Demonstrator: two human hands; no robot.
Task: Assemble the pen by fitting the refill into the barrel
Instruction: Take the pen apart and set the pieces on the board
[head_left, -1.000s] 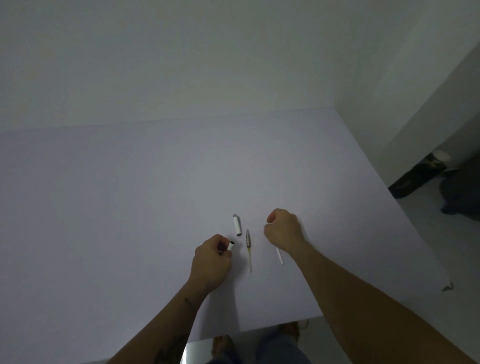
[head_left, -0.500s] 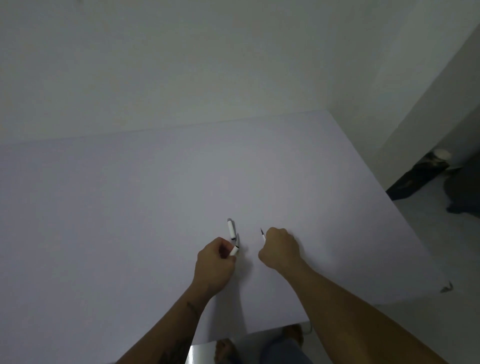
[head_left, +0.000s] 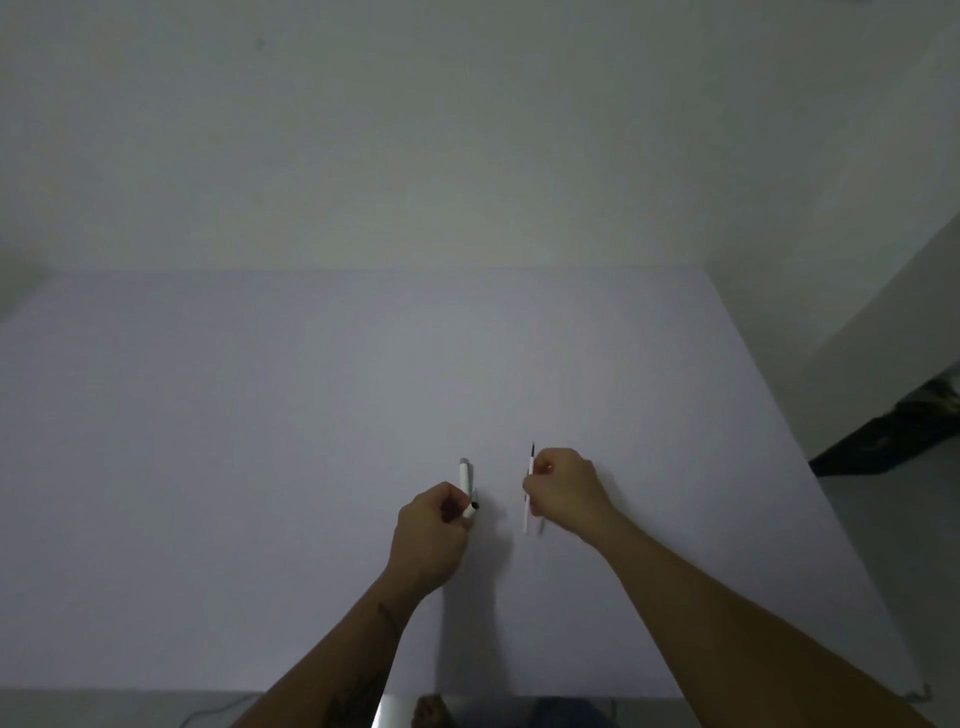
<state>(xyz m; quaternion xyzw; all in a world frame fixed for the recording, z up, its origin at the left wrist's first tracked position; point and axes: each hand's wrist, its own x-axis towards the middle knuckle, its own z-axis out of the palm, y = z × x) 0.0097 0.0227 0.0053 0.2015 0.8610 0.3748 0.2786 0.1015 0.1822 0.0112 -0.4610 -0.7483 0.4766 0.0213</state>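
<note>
Got the refill (head_left: 529, 486) pinched in my right hand (head_left: 563, 491) and the barrel (head_left: 470, 510) in my left hand (head_left: 431, 525), both grips closed tight, but they're apart and that skinny refill could miss the dark opening and bend.

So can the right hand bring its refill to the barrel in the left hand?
Probably yes. The right hand holds the refill, and only bare table lies between it and the barrel in the left hand.
</note>
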